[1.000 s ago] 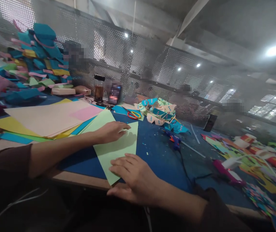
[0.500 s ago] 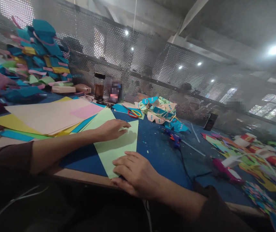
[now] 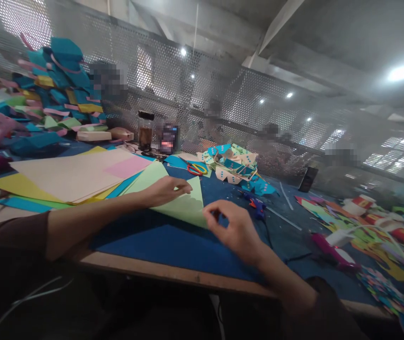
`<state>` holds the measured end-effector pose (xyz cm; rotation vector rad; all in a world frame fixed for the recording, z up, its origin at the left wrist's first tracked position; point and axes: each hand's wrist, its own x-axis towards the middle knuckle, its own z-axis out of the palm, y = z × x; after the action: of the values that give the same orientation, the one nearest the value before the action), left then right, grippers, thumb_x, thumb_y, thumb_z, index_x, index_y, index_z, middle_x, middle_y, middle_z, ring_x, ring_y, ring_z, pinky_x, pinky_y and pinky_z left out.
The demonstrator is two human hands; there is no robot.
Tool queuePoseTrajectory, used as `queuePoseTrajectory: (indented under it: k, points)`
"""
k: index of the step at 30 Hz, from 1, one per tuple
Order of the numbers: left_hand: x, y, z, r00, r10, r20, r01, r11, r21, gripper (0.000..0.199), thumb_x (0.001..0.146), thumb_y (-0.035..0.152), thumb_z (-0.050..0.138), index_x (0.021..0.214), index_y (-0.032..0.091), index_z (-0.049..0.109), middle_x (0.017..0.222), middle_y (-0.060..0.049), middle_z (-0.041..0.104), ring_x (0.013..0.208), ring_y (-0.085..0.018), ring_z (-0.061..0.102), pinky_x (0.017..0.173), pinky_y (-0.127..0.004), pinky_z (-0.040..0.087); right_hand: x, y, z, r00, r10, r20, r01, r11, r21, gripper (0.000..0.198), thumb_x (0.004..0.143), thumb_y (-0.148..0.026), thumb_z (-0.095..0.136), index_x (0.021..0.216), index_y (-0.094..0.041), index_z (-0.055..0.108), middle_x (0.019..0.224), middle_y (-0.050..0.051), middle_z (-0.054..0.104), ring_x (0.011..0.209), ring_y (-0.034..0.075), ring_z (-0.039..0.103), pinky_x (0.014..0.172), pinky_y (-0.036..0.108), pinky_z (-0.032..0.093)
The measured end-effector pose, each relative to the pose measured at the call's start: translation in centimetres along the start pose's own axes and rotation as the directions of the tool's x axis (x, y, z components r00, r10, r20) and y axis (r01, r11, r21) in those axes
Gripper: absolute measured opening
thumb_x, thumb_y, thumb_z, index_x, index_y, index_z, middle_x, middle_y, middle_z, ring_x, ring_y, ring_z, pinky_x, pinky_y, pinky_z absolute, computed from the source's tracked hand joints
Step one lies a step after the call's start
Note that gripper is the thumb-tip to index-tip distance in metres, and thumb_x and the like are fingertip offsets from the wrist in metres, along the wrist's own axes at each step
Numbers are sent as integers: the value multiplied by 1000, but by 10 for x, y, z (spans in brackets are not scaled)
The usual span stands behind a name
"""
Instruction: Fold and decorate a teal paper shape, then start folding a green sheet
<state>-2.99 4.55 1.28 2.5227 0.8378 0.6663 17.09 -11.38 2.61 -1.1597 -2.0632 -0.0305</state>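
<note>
A light green paper sheet (image 3: 184, 208) lies on the blue tabletop (image 3: 159, 245), partly over more green paper at its left. My left hand (image 3: 163, 190) rests on the sheet's upper part, palm down, fingers reaching right and loosely bent, with a gap beside the thumb. At the sheet's lower right corner, my right hand (image 3: 235, 226) pinches the paper between thumb and forefinger. The sheet's near edge slants from under my left wrist to that pinch.
Stacked coloured paper (image 3: 71, 172) lies at the left. Behind are scissors (image 3: 197, 169), dotted paper shapes (image 3: 237, 165), a jar (image 3: 146, 131) and a phone (image 3: 308, 178). A blue glue gun (image 3: 256, 205) and a magenta device (image 3: 334, 252) with cables lie right.
My right hand has moved up and right from the table's front edge, carrying the sheet's near corner along. My left hand stays in place, its fingers slightly more bent.
</note>
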Motion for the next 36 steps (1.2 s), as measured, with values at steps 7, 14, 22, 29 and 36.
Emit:
queuePoseTrajectory:
  k: [7, 14, 22, 29, 36]
  points:
    - [7, 2, -18, 995, -99, -2, 85, 866, -493, 70, 96, 68, 34, 92, 14, 78, 96, -12, 80, 97, -29, 73, 102, -44, 46, 14, 46, -23, 893, 411, -182, -353, 892, 283, 20, 91, -38, 60, 85, -19, 64, 57, -4, 58, 52, 14, 58, 57, 26, 45]
    - [7, -2, -26, 993, -103, 49, 110, 747, -656, 71, 91, 73, 39, 93, 15, 80, 93, -12, 79, 85, -29, 72, 83, -40, 53, 15, 85, -23, 798, 558, -228, -417, 784, 460, 25, 85, -42, 64, 84, -17, 66, 54, -5, 60, 44, 12, 57, 52, 24, 43]
    - [12, -12, -19, 985, -173, 16, 148, 787, -599, 37, 67, 49, 84, 89, 21, 80, 94, -6, 79, 97, -29, 70, 87, -37, 54, 15, 97, -24, 736, 614, -285, -427, 748, 508, 34, 85, -51, 62, 88, -18, 64, 68, -2, 64, 45, 11, 60, 46, 22, 40]
    - [15, -21, -19, 960, -260, -106, 142, 776, -615, 35, 68, 48, 81, 87, 19, 80, 98, -8, 80, 98, -31, 69, 93, -42, 52, 15, 97, -23, 811, 543, -219, -433, 809, 398, 36, 85, -53, 63, 86, -18, 68, 55, -3, 58, 54, 15, 58, 58, 27, 43]
    - [16, -24, -15, 945, -305, -116, 182, 788, -588, 43, 63, 54, 82, 88, 19, 80, 99, -8, 79, 97, -31, 69, 91, -41, 51, 14, 103, -17, 837, 530, -135, -449, 807, 384, 33, 79, -50, 68, 76, -18, 65, 62, -1, 61, 55, 17, 59, 61, 30, 44]
